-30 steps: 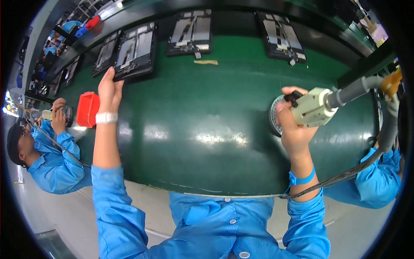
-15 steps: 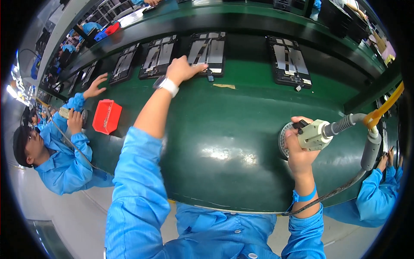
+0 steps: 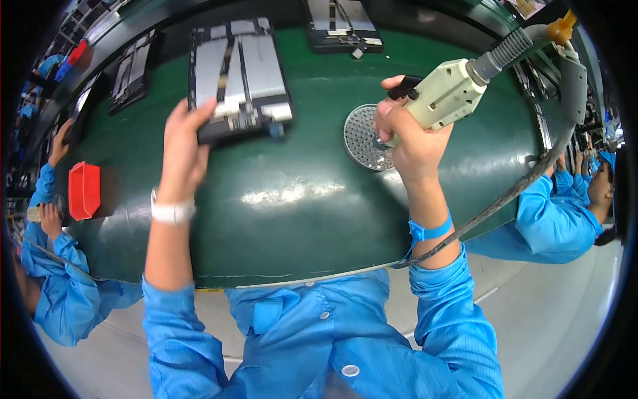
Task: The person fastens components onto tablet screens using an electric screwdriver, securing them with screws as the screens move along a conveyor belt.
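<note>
My left hand [image 3: 183, 143] grips the near left corner of an opened tablet [image 3: 264, 63], thumb on top and fingers along its side. The tablet shows silver battery panels, dark ribbon strips and a small dangling part at its near right edge. In my right hand [image 3: 419, 146] is a pale green power screwdriver [image 3: 453, 93], wrapped by my fingers. Its front end points down at a round, perforated metal dish [image 3: 361, 136] that holds small bits. My fingers hide the tool's tip.
Another opened tablet [image 3: 342, 26] lies at the back, and one more [image 3: 131, 73] sits left. A red bin [image 3: 84, 189] stands on the green table [image 3: 286, 233]. The tool's thick cable [image 3: 518, 186] crosses beside my right forearm. Co-workers in blue sit on both sides.
My left hand has taken hold of a tablet and brought it nearer. My right hand still holds the screwdriver, now over the dish. The view has shifted to the right.
</note>
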The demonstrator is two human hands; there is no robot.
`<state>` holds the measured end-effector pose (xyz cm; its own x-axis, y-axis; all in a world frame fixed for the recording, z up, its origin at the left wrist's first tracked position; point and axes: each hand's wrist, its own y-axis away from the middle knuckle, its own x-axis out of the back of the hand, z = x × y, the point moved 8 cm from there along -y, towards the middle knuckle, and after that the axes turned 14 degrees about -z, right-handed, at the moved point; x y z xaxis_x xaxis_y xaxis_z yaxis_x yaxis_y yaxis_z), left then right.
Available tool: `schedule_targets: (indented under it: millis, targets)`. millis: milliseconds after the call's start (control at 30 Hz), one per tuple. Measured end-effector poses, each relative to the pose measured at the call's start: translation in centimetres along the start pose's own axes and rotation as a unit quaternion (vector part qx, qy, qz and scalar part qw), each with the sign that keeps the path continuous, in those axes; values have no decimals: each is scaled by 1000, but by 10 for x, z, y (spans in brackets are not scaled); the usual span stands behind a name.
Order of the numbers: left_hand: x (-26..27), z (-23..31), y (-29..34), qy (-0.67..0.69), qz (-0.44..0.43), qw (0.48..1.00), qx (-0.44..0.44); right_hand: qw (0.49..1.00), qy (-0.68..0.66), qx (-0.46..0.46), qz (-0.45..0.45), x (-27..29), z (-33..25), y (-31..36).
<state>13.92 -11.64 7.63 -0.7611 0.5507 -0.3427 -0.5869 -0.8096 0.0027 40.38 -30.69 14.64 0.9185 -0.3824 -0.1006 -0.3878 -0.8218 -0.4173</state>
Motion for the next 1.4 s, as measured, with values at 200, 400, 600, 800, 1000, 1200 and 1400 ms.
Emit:
schedule_targets:
  millis: [200, 400, 600, 800, 1000, 1200, 1400]
  targets:
    - [-34, -36, 84, -75, -12, 997, 24, 998, -54, -20, -8, -14, 19, 10]
    - [-70, 17, 108, -580, -31, 795, -177, 998, -47, -33, -28, -19, 31, 8]
    - [-125, 3, 119, -616, -326, 678, -232, 997, -47, -44, -34, -22, 34, 5]
    - [-143, -10, 114, -658, -362, 591, -293, 998, -34, -43, -40, -23, 36, 5]
    - [-132, -13, 100, -534, -314, 733, -281, 1000, -17, -21, -16, -18, 20, 5]
    - [-143, -14, 104, -600, -250, 678, -343, 1000, -1, 1, -27, -17, 15, 4]
    - [-132, -19, 106, -579, -186, 731, -310, 998, -38, -19, -40, -32, 15, 11]
